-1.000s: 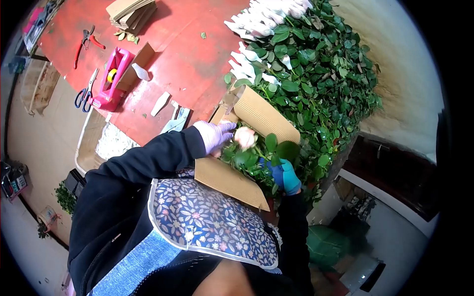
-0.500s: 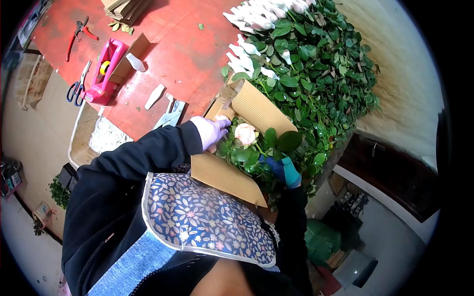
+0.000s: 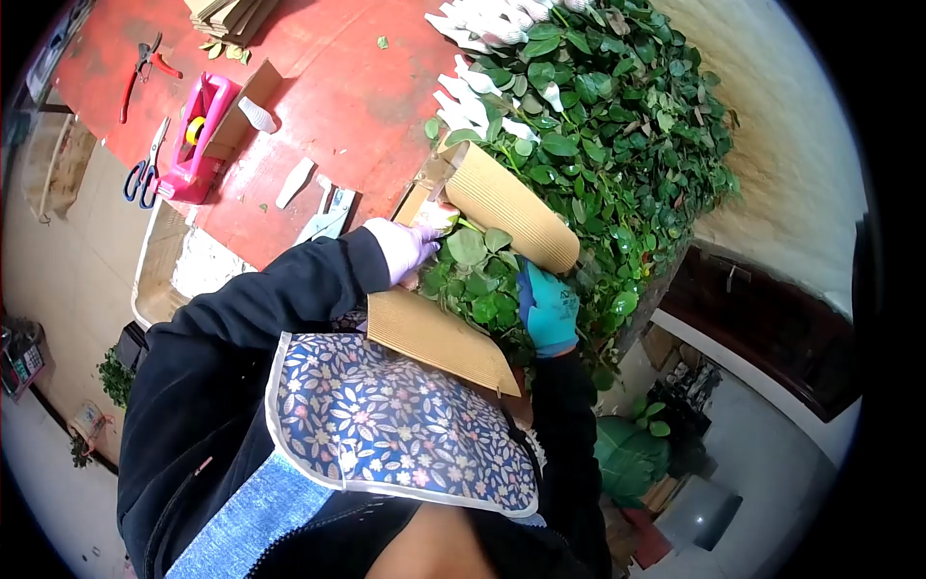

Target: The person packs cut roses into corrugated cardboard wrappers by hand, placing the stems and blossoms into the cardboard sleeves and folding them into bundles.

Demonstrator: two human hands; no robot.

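My left hand, in a light purple glove, reaches into an opened corrugated cardboard wrap beside a pale pink rose bloom. Its fingers are bent against the bloom and leaves. My right hand, in a teal and blue glove, is closed around the leafy rose stems at the wrap's right side. The lower flap of the wrap lies against my floral apron. The fingertips of my right hand are partly hidden by leaves.
A large heap of green rose stems with white-netted heads lies at the right. On the red table are a pink tape dispenser, scissors, red pruners, a stapler and cardboard pieces.
The pink bloom has moved up and left, to beside my left hand's fingers. My right hand has risen slightly and shows more of its back. The view has shifted a little.
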